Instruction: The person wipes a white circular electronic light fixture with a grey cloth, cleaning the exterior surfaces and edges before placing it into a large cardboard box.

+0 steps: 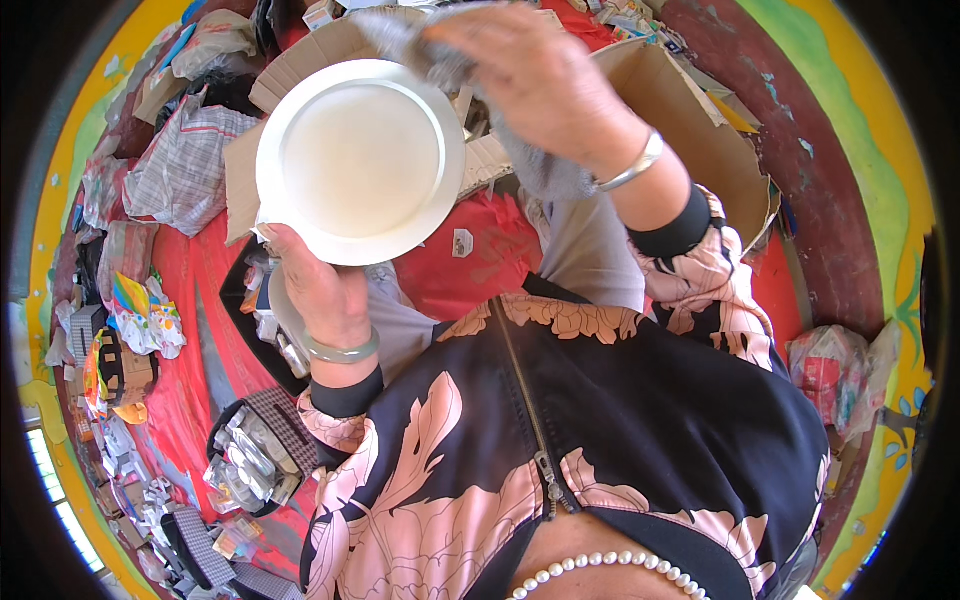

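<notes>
A round white plate [360, 160] with a wide rim is held up, its face toward me. My left hand [325, 295], with a pale green bangle at the wrist, grips the plate's lower left edge. Beside the plate's upper right rim is my right hand [550, 90], slightly blurred and wearing a silver bangle. It holds a grey fuzzy cloth [550, 165], part of which hangs below the palm. More of the cloth shows blurred past the fingers, close to the rim. I cannot tell whether it touches the plate.
An open cardboard box [675, 115] stands at the far right. More cardboard [315, 55] lies behind the plate. Red sheeting [470, 250] covers the ground. To the left are a checked bag [190, 165] and a dark open case [255, 455] of small packages. A plastic bag [830, 370] sits at right.
</notes>
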Demonstrator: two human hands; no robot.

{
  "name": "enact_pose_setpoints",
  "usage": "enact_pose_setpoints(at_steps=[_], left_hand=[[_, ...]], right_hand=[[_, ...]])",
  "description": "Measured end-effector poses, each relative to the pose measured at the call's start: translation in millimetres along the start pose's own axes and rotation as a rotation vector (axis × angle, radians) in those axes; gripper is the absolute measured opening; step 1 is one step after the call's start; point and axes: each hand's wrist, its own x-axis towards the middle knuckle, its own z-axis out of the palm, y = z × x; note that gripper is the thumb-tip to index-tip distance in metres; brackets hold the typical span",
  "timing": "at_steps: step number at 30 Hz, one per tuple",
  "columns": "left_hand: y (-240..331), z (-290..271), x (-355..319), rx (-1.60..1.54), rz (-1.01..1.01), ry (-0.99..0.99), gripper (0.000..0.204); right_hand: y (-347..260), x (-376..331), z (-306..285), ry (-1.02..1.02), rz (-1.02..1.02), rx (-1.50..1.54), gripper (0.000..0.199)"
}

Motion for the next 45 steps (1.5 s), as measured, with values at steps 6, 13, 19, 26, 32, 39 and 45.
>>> enact_pose_setpoints(at_steps=[6, 13, 19, 26, 32, 39, 45], left_hand=[[-1, 6, -4, -0.103, 0.033, 0.053, 0.071], [-10, 0, -2, -0.197, -0.117, 0.009, 0.077], [-11, -1, -3, -0.120, -0.119, 0.039, 0.078], [-15, 17, -5, -0.125, -0.090, -0.050, 0.074], [-19, 21, -12, -0.068, -0.053, -0.131, 0.070], [-30, -6, -1, -0.258, -0.139, 0.018, 0.064], [-11, -15, -4, -0.037, -0.068, 0.034, 0.067]], right_hand=[[-26, -20, 18, -0.216, 0.026, 0.092, 0.041], [-98, -38, 8, -0.476, 0.169, 0.303, 0.043], [-82, -14, -13, -0.126, 0.366, 0.852, 0.034], [-42, -11, 38, 0.380, 0.653, 0.509, 0.030], [-63, -7, 66, 0.203, 0.449, 0.410, 0.028], [-90, -8, 49, -0.230, 0.420, 0.736, 0.021], [-76, -16, 31, -0.647, 0.210, 0.651, 0.014]])
